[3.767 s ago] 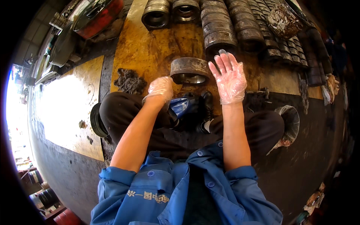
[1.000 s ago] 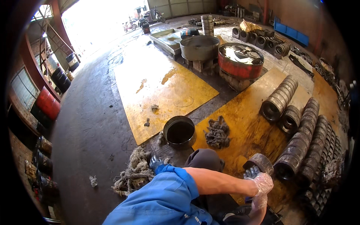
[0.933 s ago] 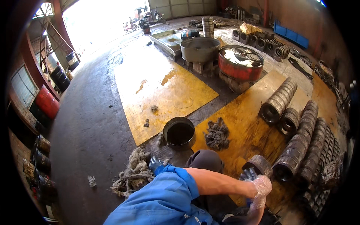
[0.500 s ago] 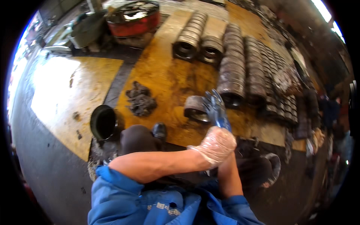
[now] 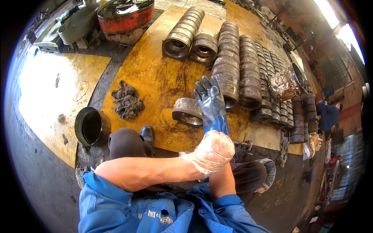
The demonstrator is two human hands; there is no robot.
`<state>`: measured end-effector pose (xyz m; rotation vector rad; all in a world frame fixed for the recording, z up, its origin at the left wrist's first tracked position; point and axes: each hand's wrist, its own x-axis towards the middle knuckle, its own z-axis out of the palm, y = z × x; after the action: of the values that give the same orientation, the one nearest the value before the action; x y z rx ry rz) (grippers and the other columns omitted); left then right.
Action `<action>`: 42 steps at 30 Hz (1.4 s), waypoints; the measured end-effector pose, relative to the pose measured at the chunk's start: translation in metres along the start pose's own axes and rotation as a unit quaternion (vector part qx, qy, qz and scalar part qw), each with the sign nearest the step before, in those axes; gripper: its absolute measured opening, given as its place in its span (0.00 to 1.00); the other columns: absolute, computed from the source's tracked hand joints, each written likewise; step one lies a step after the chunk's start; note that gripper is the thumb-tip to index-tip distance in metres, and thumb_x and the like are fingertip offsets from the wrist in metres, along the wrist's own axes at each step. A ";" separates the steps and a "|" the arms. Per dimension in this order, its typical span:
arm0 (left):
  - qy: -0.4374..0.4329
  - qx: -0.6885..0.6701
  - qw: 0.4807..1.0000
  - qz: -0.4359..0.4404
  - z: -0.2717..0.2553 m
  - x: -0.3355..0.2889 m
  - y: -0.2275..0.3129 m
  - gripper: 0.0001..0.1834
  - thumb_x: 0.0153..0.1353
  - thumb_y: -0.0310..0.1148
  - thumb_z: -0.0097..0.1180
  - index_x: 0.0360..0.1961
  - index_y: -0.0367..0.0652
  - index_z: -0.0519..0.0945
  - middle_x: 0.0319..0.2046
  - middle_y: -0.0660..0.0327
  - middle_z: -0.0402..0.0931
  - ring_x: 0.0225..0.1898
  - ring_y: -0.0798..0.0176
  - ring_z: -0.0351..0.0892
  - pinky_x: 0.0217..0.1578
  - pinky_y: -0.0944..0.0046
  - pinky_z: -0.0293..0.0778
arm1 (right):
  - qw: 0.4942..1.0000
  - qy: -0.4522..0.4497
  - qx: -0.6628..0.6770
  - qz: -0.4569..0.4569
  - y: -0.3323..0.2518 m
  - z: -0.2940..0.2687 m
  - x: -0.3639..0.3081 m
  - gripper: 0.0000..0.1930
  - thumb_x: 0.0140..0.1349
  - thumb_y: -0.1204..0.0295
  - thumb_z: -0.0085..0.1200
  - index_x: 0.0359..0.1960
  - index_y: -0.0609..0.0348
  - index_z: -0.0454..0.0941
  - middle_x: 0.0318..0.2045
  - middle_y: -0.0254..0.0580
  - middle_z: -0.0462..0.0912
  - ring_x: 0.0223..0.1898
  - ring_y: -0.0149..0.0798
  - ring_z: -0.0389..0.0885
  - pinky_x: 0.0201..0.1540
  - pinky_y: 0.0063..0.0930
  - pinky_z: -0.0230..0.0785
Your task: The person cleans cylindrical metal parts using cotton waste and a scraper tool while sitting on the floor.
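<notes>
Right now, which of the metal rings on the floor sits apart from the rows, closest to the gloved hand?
The lone metal ring lying by itself on the yellow floor, just left of the blue-gloved right hand. The other rings are packed in long rows behind it.

Grimy concrete floor (image 5: 46,182) with yellow-painted plates (image 5: 50,89), rows of metal rings (image 5: 248,73) across the top, red drum (image 5: 124,15) upper left, daylight glaring in upper right.

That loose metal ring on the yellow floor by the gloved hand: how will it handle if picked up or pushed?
The metal ring looks thick-walled steel, so probably stiff and heavy for its size. It lies tilted on its curved side, so a push may roll it. Its dull, grimy surface could be slippery.
</notes>
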<state>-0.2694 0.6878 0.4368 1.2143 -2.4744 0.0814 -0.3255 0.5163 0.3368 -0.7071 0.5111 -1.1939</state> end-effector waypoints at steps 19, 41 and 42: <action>0.031 0.012 0.999 -0.017 0.026 0.024 0.018 0.06 0.42 0.29 0.65 0.25 0.46 0.87 0.23 0.60 0.82 0.28 0.57 0.83 0.26 0.57 0.71 | 0.992 0.087 0.092 0.007 -0.022 0.005 -0.004 0.26 0.73 0.49 0.46 0.66 0.48 0.71 0.65 0.46 0.73 0.67 0.50 0.69 0.69 0.61 0.57; 0.530 -0.157 0.529 -0.644 -0.121 -0.447 -0.104 0.14 0.71 0.40 0.57 0.46 0.39 0.81 0.29 0.67 0.77 0.30 0.74 0.71 0.32 0.71 0.67 | 0.983 -0.072 0.149 0.086 -0.085 -0.139 0.029 0.23 0.73 0.60 0.38 0.54 0.61 0.82 0.56 0.50 0.83 0.59 0.53 0.80 0.64 0.57 0.68; 0.550 -0.208 0.458 -0.666 -0.096 -0.474 -0.075 0.12 0.70 0.41 0.56 0.37 0.43 0.80 0.26 0.68 0.73 0.27 0.74 0.69 0.29 0.71 0.65 | 0.979 -0.098 0.149 0.101 -0.086 -0.141 0.029 0.24 0.73 0.60 0.38 0.57 0.61 0.80 0.59 0.50 0.81 0.62 0.53 0.78 0.67 0.57 0.65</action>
<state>0.0808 1.0179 0.3457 1.6362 -0.0377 -0.1341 -0.4710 0.4399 0.3032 -0.4958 0.2253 -0.9720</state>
